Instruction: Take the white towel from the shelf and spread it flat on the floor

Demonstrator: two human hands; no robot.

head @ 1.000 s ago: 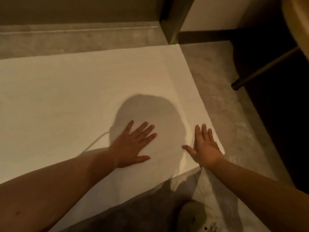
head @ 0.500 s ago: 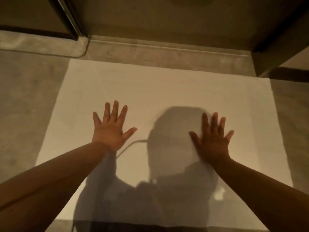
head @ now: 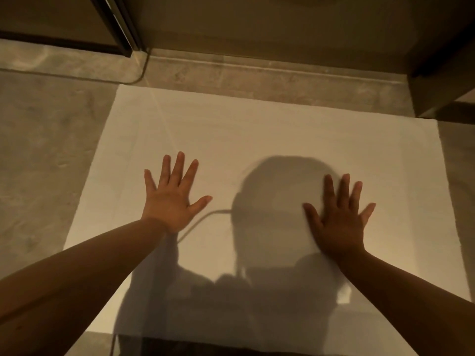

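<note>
The white towel [head: 257, 134] lies spread out flat on the grey stone floor, filling most of the view. My left hand [head: 172, 199] rests palm down on its left half, fingers apart. On the right half, my right hand [head: 339, 219] is pressed flat too, fingers splayed, inside the dark shadow of my head. Neither hand holds anything. The towel's near edge runs along the bottom of the frame, partly under my arms.
A raised stone step [head: 257, 73] runs along the towel's far edge. A dark metal frame post [head: 115, 24] stands at the back left and a dark cabinet corner [head: 442, 80] at the back right. Bare floor [head: 43, 155] lies left of the towel.
The view swung from the towel's right end to face it squarely. My hands moved apart, the left one leftward, and now lie flat on either half of the towel.
</note>
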